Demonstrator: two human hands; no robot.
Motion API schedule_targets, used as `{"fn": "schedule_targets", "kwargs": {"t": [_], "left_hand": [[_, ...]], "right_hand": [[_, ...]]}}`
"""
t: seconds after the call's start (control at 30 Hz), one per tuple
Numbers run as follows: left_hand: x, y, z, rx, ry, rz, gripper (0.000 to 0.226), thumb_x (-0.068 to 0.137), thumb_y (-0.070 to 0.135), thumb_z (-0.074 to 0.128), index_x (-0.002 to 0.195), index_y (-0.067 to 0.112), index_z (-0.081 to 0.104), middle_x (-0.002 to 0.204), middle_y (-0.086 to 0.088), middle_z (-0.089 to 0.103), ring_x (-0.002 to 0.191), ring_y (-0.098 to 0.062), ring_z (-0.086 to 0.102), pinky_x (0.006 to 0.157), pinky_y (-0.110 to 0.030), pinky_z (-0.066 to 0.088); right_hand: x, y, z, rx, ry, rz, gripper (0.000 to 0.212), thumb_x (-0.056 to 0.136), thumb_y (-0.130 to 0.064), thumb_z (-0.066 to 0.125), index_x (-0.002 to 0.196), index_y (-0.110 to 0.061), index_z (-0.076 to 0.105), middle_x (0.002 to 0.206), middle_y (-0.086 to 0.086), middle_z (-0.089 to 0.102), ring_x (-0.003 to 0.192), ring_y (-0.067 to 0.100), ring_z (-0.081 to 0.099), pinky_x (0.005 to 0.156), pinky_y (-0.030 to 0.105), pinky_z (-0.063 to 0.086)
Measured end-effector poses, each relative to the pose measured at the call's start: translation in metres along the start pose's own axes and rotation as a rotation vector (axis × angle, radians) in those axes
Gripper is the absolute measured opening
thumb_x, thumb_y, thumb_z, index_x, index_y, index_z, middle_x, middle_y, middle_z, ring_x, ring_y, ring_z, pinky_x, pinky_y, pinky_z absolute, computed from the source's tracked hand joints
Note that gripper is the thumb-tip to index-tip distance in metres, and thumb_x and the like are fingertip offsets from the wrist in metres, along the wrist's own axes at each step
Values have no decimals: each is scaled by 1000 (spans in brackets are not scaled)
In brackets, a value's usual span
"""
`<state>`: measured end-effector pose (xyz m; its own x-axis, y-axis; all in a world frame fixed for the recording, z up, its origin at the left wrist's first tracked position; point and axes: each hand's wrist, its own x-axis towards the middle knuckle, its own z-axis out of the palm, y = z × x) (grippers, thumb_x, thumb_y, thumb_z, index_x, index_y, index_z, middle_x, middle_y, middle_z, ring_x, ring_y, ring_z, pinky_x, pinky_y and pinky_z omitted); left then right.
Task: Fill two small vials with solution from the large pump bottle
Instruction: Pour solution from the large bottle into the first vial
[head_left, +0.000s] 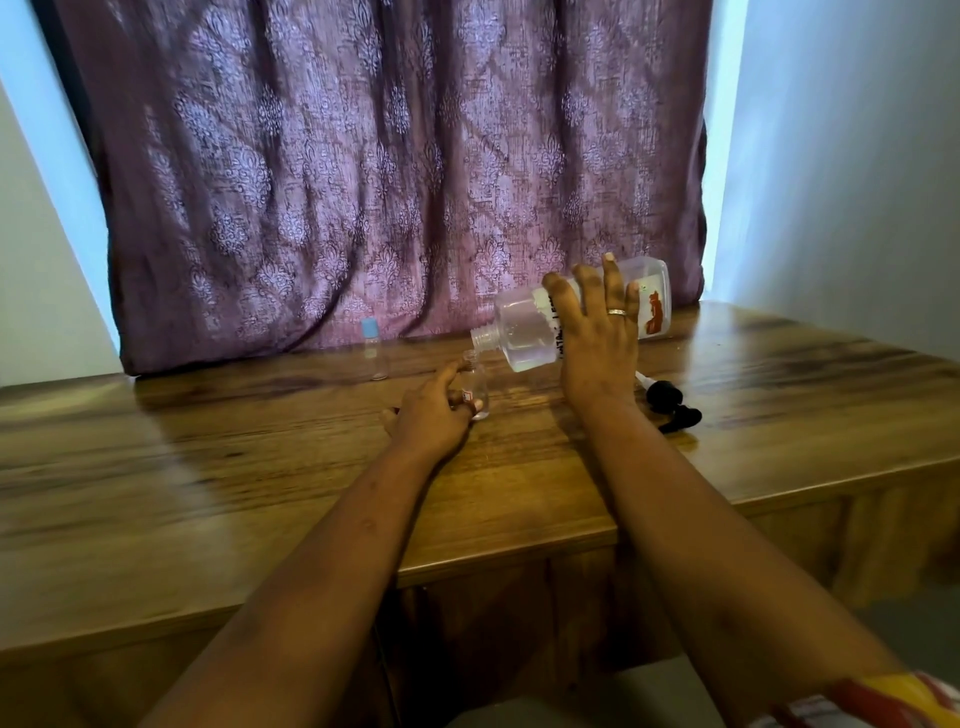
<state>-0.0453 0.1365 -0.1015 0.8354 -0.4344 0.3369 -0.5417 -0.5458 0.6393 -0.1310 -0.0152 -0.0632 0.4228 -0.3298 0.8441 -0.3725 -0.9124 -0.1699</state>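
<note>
A wooden table (260, 467) stands before a purple patterned curtain (363, 156). At its middle the left hand (431, 415) pinches an uncapped small vial (478, 387) upright, while the right hand (597, 332) wraps the large clear bottle (524, 327), tipped sideways, its open neck just above the vial's mouth. Left of that vial stands a blue-capped vial (375, 353); right of it lies the black pump head (670, 405).
</note>
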Motion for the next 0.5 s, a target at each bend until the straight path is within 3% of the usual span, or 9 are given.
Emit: {"fn": "schedule_targets", "kwargs": {"t": [0.3, 0.5], "left_hand": [[-4, 5, -3, 3, 9, 9, 51, 93, 35, 57, 139, 42, 38, 128, 2, 65, 130, -27, 45, 102, -44, 21], [-6, 5, -5, -9, 6, 5, 51, 93, 33, 57, 140, 40, 38, 129, 1, 64, 131, -28, 44, 108, -49, 18]], "right_hand": [[0, 0, 2, -6, 21, -5, 88, 62, 16, 65, 136, -25, 41, 146, 13, 35, 143, 35, 13, 115, 47, 8], [0, 0, 0, 4, 4, -5, 86, 67, 15, 61, 139, -26, 37, 149, 12, 31, 144, 34, 8, 116, 45, 4]]}}
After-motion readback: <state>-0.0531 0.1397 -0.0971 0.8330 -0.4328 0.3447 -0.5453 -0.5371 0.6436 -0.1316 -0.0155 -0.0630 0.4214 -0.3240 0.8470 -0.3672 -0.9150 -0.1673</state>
